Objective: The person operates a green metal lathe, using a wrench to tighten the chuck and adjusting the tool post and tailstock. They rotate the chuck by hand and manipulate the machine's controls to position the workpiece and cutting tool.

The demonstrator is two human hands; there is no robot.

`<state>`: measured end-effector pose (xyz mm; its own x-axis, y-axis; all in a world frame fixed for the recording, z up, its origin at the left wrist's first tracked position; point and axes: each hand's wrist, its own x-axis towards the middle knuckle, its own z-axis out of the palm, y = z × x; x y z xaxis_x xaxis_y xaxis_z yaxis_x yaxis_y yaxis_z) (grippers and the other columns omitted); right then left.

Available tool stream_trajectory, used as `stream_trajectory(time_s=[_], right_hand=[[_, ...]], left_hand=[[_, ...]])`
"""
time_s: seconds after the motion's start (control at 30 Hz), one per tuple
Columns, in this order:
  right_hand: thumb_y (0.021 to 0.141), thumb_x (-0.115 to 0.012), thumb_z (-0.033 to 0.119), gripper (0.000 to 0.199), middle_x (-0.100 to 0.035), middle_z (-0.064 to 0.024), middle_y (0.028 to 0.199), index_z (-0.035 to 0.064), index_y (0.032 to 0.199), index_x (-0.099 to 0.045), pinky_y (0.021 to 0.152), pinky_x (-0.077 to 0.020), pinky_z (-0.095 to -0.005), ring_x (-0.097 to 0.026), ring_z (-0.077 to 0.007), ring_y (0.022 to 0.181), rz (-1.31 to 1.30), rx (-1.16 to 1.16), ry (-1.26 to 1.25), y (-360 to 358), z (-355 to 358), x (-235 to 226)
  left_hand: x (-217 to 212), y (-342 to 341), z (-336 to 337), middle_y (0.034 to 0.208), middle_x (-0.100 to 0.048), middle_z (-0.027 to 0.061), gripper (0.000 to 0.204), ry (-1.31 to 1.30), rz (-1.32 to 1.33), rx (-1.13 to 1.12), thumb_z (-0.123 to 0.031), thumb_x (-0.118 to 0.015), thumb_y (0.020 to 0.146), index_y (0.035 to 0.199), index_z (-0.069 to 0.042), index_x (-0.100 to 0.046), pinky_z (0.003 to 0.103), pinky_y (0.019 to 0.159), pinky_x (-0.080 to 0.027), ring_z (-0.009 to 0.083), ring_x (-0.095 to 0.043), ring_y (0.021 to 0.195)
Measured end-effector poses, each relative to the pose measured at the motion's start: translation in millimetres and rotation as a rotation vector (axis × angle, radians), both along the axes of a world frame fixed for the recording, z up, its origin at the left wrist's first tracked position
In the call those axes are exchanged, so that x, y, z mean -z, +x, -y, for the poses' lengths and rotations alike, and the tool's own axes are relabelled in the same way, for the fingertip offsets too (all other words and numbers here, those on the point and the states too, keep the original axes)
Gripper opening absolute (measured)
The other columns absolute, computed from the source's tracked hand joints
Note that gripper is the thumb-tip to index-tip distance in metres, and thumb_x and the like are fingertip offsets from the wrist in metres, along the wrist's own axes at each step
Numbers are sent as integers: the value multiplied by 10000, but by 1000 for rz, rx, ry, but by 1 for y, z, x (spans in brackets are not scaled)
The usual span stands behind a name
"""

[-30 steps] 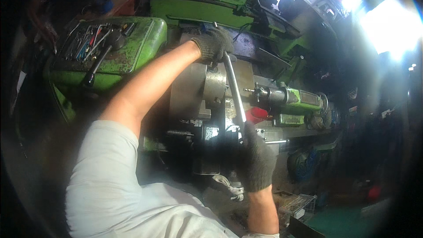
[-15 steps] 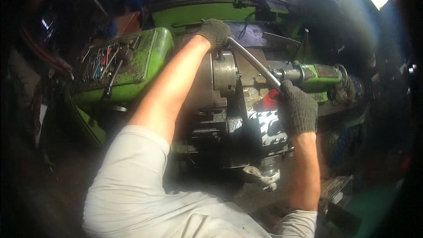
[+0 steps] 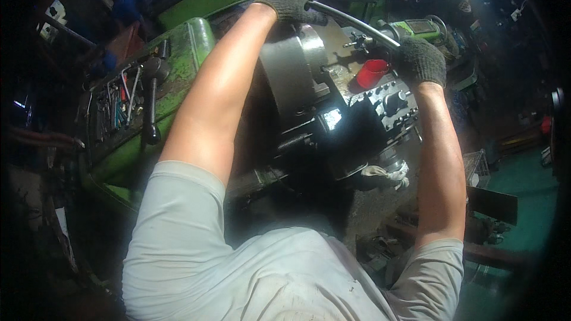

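I stand over a green lathe point(image 3: 196, 41). My left hand point(image 3: 288, 1), in a dark knit glove, grips one end of a long steel bar point(image 3: 357, 22) above the round grey chuck point(image 3: 291, 65). My right hand point(image 3: 421, 59), gloved too, is closed on the bar's other end, near the tool post point(image 3: 389, 98). The bar slants from upper left down to the right across the chuck's top. A red cup point(image 3: 372, 73) sits just below the bar, between my hands.
Wrenches and other hand tools point(image 3: 125, 101) lie on the green headstock top at left. A white rag point(image 3: 386, 173) hangs under the carriage. Green floor point(image 3: 520, 184) and dark metal parts point(image 3: 488, 202) lie at the right.
Both hands have swung the bar upward and away over the chuck. My right hand rose from beside the carriage to the level of the red cup.
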<state>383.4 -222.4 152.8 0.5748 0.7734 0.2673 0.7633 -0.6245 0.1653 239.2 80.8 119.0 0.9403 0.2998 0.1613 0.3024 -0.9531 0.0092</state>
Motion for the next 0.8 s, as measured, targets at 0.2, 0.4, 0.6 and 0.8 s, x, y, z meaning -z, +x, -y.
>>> stream_trajectory(time_s=[0.2,0.4,0.6,0.8], right_hand=[[906,-633,336,338,-772,-225,1027,93,1078,-792,854,-602,-509,-767,-388,967,-17,38,-110,1,-8,-3],[907,-634,348,360,-769,-231,1040,78,1093,-783,856,-599,-518,-765,-394,980,1,-1,-147,20,-20,-7],[874,-684,218,232,-760,-220,1036,115,1066,-764,892,-574,-509,-746,-385,1014,218,-260,-170,100,-49,2],[867,-794,291,463,-667,-141,1318,187,1309,-705,1046,-492,-471,-620,-358,1222,157,-218,566,137,-115,41]], left_hand=[[9,-7,-5,1211,-738,207,726,76,55,2,-767,-535,944,1278,-142,-688,497,989,-531,413,-696,1152],[17,-2,-13,1138,-757,208,490,120,130,-58,-526,-650,956,1201,-109,-725,510,932,-569,406,-731,1073],[9,4,23,1095,-768,211,363,50,187,-248,-413,-618,947,1055,-115,-793,521,885,-582,394,-750,1024],[7,39,53,1060,-753,265,635,-15,63,-470,-569,-595,966,1166,24,-698,531,900,-573,436,-744,972]])
